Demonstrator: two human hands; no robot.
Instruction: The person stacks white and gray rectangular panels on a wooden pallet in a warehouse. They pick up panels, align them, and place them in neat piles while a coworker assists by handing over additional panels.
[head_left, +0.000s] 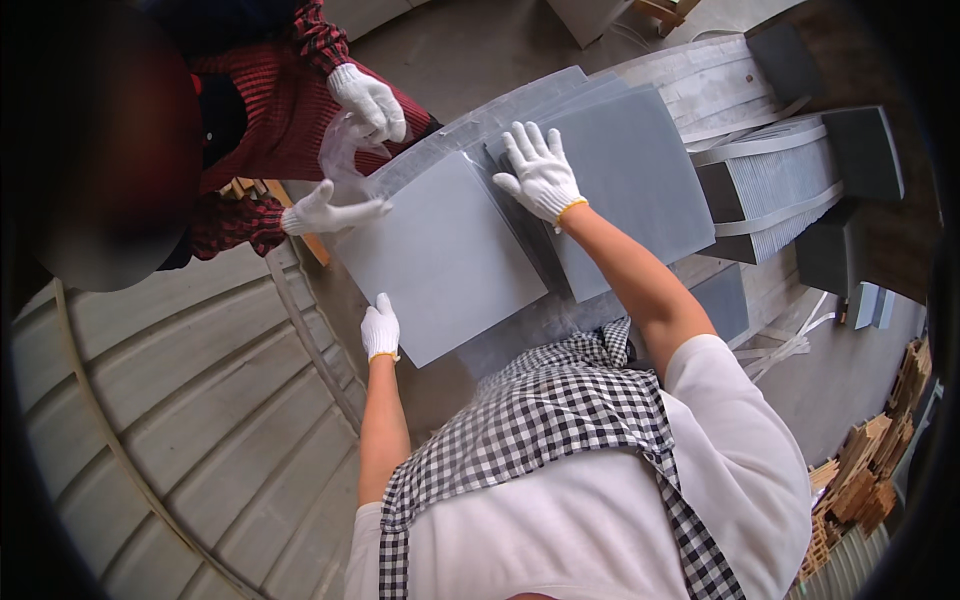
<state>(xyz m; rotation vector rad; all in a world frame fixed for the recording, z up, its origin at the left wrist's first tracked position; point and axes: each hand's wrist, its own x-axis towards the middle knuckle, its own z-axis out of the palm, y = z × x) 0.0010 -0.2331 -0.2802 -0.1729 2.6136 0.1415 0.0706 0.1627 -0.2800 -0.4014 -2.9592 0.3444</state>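
Observation:
A light grey square sheet (445,260) lies at an angle in front of me. My left hand (380,330), in a white knit glove, grips its near left edge; some of its fingers are hidden. To the right is a stack of darker grey sheets (640,180). My right hand (542,175), also gloved, rests flat near that stack's left edge with its fingers spread. Across from me, a co-worker in a red checked sleeve has one gloved hand (335,208) by the light sheet's far left corner. Their other gloved hand (368,103) is by crumpled clear plastic film (345,150).
Strapped bundles of grey sheets (780,190) stand to the right on a pale wooden surface (690,85). Loose white straps (785,345) hang below them. Wood pieces (860,465) are piled at the lower right. Ridged grey panels (190,420) cover the left side.

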